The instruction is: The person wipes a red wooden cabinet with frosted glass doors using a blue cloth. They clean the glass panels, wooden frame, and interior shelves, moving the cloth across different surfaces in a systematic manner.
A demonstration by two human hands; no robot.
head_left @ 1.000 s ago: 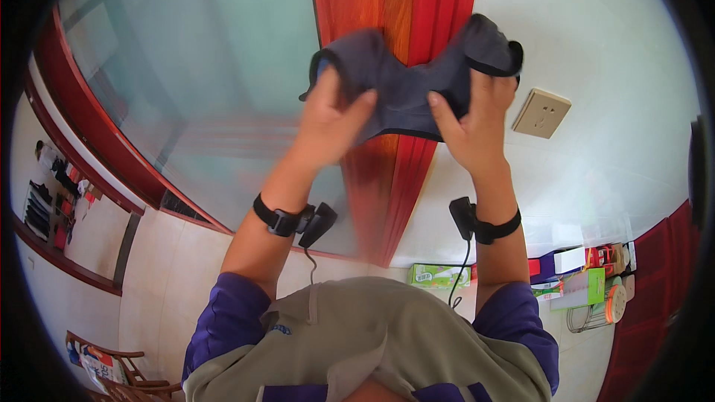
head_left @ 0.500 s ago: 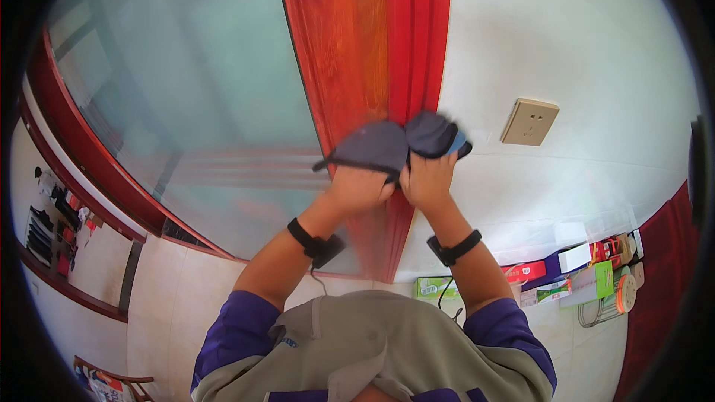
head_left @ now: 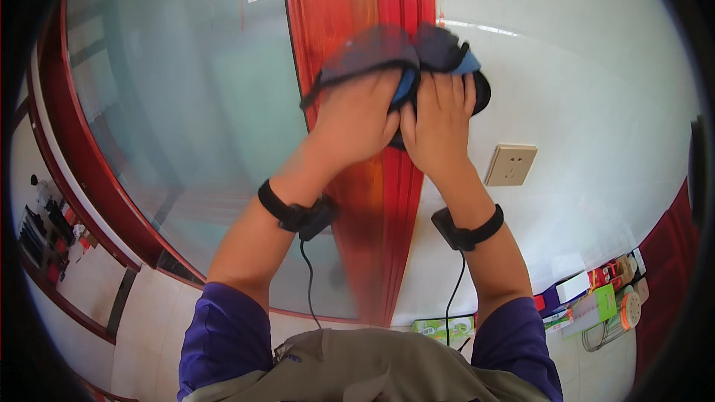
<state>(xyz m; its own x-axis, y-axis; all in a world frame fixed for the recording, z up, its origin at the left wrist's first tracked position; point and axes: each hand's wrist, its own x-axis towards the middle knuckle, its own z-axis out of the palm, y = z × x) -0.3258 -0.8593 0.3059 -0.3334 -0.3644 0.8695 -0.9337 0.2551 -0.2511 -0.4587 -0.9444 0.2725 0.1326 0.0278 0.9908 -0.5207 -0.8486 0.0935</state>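
Observation:
A folded grey cloth pad [head_left: 370,53] with black edging and some blue surface spans both hands in front of the red wooden door frame [head_left: 357,179]. My left hand [head_left: 359,113] is closed on the pad's left part, its fingertips hidden under the grey fold. My right hand [head_left: 439,119] grips the right part, its fingers bent over the blue and black cloth. Both thumbs come close together at the middle. The pad is blurred, and I cannot tell whether it touches the wood.
A frosted glass panel [head_left: 223,104] fills the left, and a white glossy wall [head_left: 588,89] with a socket plate [head_left: 511,164] stands right. Boxes [head_left: 447,329] lie along the wall's foot. Each wrist wears a strapped black device; a cable hangs from the left one [head_left: 316,217].
Both hands have moved up along the frame, carrying the grey pad with them. My arms reach further out, and the view has shifted slightly upward.

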